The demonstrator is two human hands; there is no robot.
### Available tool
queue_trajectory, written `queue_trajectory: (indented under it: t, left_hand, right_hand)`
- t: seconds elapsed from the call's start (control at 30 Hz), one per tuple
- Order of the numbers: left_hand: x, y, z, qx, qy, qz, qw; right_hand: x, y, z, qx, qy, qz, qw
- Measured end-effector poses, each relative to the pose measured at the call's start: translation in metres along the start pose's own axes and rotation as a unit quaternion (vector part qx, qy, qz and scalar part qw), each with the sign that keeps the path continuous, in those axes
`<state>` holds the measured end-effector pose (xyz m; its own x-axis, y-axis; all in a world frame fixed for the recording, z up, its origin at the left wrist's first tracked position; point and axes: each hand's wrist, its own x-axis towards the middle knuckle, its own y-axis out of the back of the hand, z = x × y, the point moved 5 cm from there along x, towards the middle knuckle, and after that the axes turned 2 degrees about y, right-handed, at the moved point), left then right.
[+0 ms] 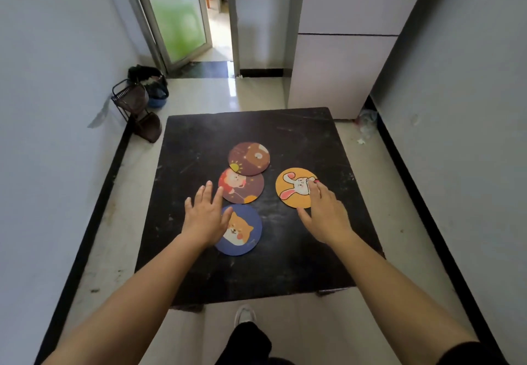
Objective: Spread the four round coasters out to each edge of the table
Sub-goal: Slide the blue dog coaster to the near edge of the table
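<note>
Four round coasters lie near the middle of a black square table point(299, 136). A brown bear coaster point(251, 156) overlaps the far edge of a dark red coaster with a cartoon child point(245, 186). A blue dog coaster point(242, 230) lies nearest me. An orange rabbit coaster point(295, 188) lies apart to the right. My left hand point(205, 216) hovers flat with fingers spread, over the left edge of the blue coaster. My right hand point(325, 213) rests its fingertips on the right edge of the orange coaster, thumb out on the table.
The table stands in a narrow room with walls on both sides. A wire rack point(134, 105) and a dark bag point(148, 79) stand on the floor at the far left. A white cabinet point(342, 59) stands past the table's far right corner. My shoe point(244, 314) shows below the near edge.
</note>
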<state>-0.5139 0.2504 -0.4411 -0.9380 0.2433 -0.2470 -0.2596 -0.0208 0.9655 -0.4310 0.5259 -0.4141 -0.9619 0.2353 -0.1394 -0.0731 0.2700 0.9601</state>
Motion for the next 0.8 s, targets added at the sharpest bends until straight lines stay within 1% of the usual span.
queue_trajectory:
  t: [0.1,0.17,0.27,0.37,0.47,0.57,0.67,0.73,0.8]
  left_hand:
    - [0.033,-0.020,-0.011,-0.026,0.030,-0.049,0.998]
    - [0.041,-0.034,-0.018,-0.051,0.062,-0.078,0.994]
    - [0.051,-0.065,-0.024,-0.104,0.121,-0.141,0.977]
    - [0.051,-0.094,-0.027,-0.147,0.179,-0.192,0.954]
    - [0.049,-0.112,-0.026,-0.186,0.237,-0.191,0.934]
    - [0.050,-0.117,-0.029,-0.223,0.286,-0.184,0.914]
    - [0.050,-0.120,-0.035,-0.239,0.306,-0.203,0.899]
    - [0.042,-0.122,-0.034,-0.252,0.306,-0.208,0.894]
    - [0.033,-0.124,-0.028,-0.253,0.293,-0.207,0.899]
  right_hand:
    - [0.033,-0.030,-0.012,0.041,-0.025,-0.055,0.997]
    - [0.039,-0.048,-0.022,0.081,-0.038,-0.092,0.992]
    - [0.046,-0.087,-0.030,0.150,-0.074,-0.165,0.972]
    - [0.046,-0.128,-0.036,0.233,-0.118,-0.257,0.930]
    - [0.041,-0.160,-0.044,0.328,-0.195,-0.321,0.867]
    - [0.030,-0.180,-0.051,0.411,-0.285,-0.324,0.803]
    - [0.028,-0.187,-0.046,0.462,-0.338,-0.306,0.761]
    - [0.028,-0.187,-0.037,0.471,-0.346,-0.302,0.753]
    - [0.029,-0.184,-0.026,0.456,-0.335,-0.289,0.772]
